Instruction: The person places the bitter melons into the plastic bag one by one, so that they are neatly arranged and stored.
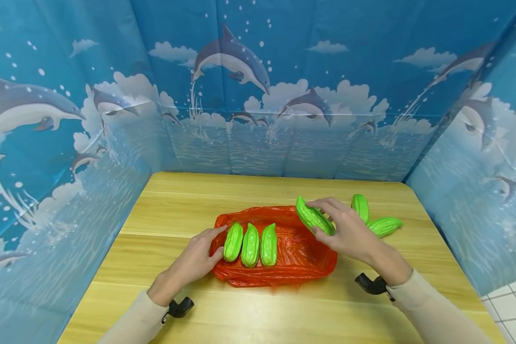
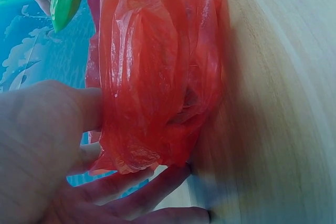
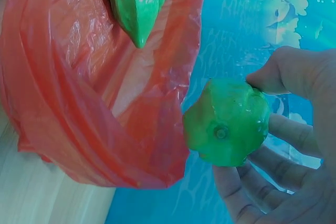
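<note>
A red plastic bag [image 1: 301,248] lies spread with its mouth up on the table, and three bright green bitter melons [image 1: 251,245] stand side by side in its left part. My left hand [image 1: 198,253] holds the bag's left end, thumb and fingers at the rim; the left wrist view has the thumb [image 2: 89,109] against the red film and the other fingers lower down. Over the bag's right rim, my right hand [image 1: 348,229] grips another bitter melon [image 1: 313,217] between thumb and fingers. In the right wrist view that bitter melon [image 3: 226,124] appears end-on.
Two more bitter melons lie on the wooden table [image 1: 176,200] right of the bag, one upright in view [image 1: 360,208] and one slanting [image 1: 384,226], partly behind the right hand. A dolphin-print curtain [image 1: 258,143] hangs along the table's back and sides.
</note>
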### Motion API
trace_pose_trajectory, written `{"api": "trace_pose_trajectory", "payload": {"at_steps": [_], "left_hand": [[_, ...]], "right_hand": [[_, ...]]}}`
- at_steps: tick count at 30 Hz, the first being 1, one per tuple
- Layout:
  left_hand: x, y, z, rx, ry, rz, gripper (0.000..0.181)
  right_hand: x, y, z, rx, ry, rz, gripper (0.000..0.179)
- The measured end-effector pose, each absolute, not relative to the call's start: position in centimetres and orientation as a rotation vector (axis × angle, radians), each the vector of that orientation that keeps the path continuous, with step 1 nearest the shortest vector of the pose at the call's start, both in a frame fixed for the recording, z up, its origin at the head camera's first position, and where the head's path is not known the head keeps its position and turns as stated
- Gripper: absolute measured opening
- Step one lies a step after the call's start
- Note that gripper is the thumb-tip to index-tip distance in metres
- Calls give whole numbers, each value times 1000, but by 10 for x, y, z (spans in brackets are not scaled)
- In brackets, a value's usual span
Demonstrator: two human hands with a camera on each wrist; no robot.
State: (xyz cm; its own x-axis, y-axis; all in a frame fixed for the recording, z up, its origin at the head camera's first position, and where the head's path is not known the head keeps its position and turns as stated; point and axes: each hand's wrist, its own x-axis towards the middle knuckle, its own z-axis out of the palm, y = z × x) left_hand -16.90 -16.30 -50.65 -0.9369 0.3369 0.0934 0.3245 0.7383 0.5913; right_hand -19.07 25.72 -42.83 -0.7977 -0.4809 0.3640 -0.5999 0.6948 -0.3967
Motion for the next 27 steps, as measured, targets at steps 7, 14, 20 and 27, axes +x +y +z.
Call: {"api": "trace_pose_trajectory", "payload": {"at_steps": [7,14,20,27], "left_hand": [[-169,-163,-507,562,2906,994,61],[-169,-163,-506,563,2901,987,61],[-169,-162,-505,555,2905,975,61],[-169,-162,-506,557,2906,984,61]], "right_hand": [[-188,252,-431,874,-2706,762,59],[-186,248,-436,889,-2721,794,59],[-185,246,-439,898,-2722,790,59],[-184,244,-440,895,-2737,773,62]]}}
